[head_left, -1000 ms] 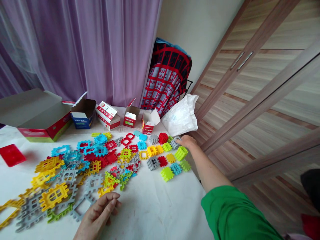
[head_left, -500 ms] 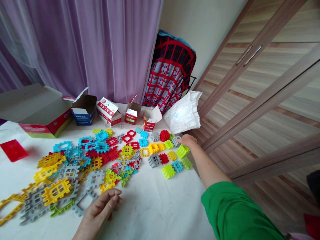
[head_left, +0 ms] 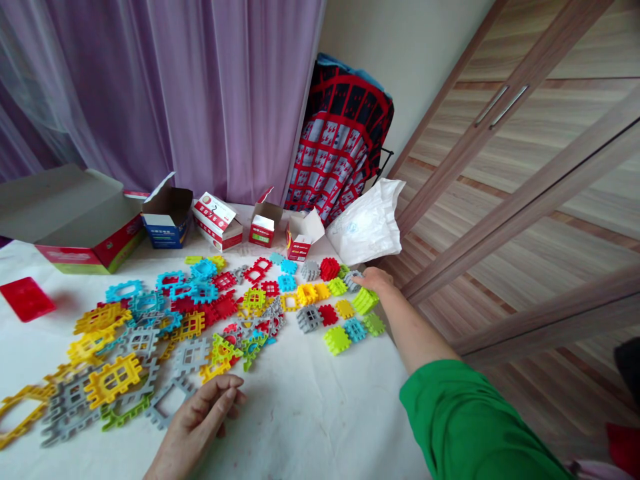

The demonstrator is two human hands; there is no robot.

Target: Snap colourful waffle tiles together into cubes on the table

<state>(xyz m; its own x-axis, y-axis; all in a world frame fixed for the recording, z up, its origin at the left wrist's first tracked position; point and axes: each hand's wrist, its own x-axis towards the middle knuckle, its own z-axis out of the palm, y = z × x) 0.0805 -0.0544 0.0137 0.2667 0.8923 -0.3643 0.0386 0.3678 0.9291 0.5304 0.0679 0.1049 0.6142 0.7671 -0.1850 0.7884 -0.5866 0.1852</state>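
Observation:
At the table's right edge, my right hand (head_left: 376,280) has its fingers closed on a small stack of grey interlocking plastic pieces (head_left: 353,281). A lime-green stack (head_left: 365,301) sits just below that hand, and a red stack (head_left: 329,269) stands farther left. My left hand (head_left: 207,408) rests on the table near the front with its fingers loosely curled together and nothing seen in them. Close to it lie a grey square frame piece (head_left: 170,401) and a yellow piece (head_left: 215,371), part of a spread pile of coloured building pieces.
Open boxes line the back: a large red-green one (head_left: 85,259), a blue one (head_left: 167,230) and several small red-white ones, one of them (head_left: 300,248) beside a white plastic bag (head_left: 367,223). A red tray (head_left: 27,299) lies at left. Wooden wardrobe doors (head_left: 500,200) border the right.
The view has shifted very slightly. Both hands and the pieces stay where they were, with no visible change in either grip.

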